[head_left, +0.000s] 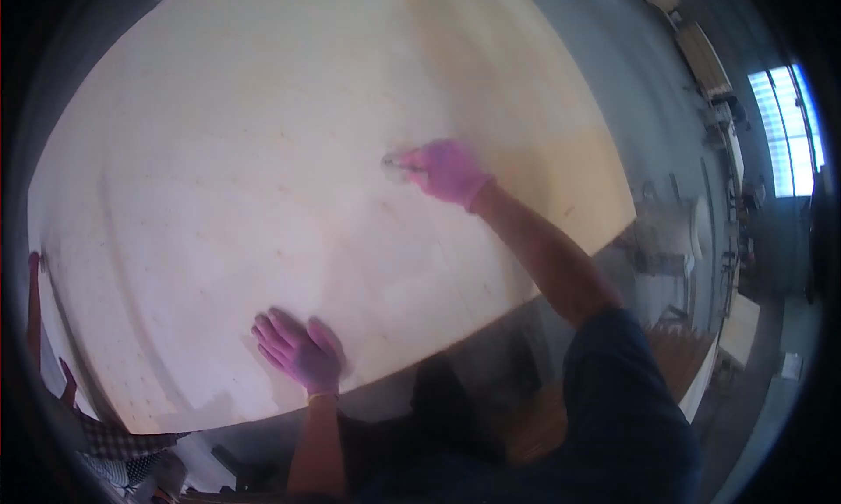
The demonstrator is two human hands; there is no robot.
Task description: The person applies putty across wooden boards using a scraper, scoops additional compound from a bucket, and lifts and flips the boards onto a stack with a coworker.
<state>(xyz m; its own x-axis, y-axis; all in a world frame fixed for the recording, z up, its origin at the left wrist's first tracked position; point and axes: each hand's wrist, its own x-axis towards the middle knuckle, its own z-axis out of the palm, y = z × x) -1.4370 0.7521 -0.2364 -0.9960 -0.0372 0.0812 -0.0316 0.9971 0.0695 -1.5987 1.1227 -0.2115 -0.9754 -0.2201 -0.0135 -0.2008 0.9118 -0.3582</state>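
Observation:
A large pale wooden sheet (228, 197), which looks like plywood, spreads out in front of me. My left hand (300, 351), in a pink glove, lies flat on it near its front edge with the fingers apart. Farther out, my right hand (451, 173), also gloved in pink, is closed around a small greyish tool (393, 163) at the sheet's surface. Motion blurs the tool, so its exact kind is unclear; it may be a scraper blade. Small dark marks dot the wood.
At the far left another person's hand (35, 260) touches a neighbouring panel, with a checked sleeve (123, 440) below. Stacked brown boards (679, 359) stand at my right. A bright window (786, 129) and a pale panel (740, 330) are farther right.

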